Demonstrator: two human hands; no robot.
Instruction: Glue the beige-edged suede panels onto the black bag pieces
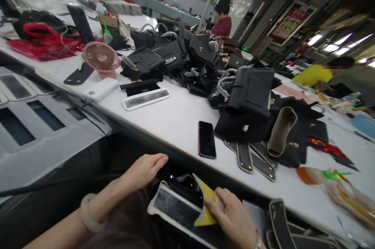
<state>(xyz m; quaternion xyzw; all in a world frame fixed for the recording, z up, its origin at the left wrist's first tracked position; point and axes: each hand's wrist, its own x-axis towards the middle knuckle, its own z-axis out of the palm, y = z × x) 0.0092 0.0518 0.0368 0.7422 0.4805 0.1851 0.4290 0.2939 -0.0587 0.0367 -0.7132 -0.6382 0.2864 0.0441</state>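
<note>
My left hand [145,169] lies flat with fingers stretched out, below the white table's front edge [175,124], touching a dark bag piece. A pale bangle sits on that wrist. My right hand [231,214] pinches a yellow sheet [206,202] against a black strip with a white border [178,210] that rests on my lap. A black phone [207,139] lies on the table just above my hands.
A heap of black handbags [246,96] and leather straps [252,159] covers the table's middle and right. A pink fan [101,58], a white-edged strip [145,98] and red material [43,42] lie to the left. Other people sit at the far side.
</note>
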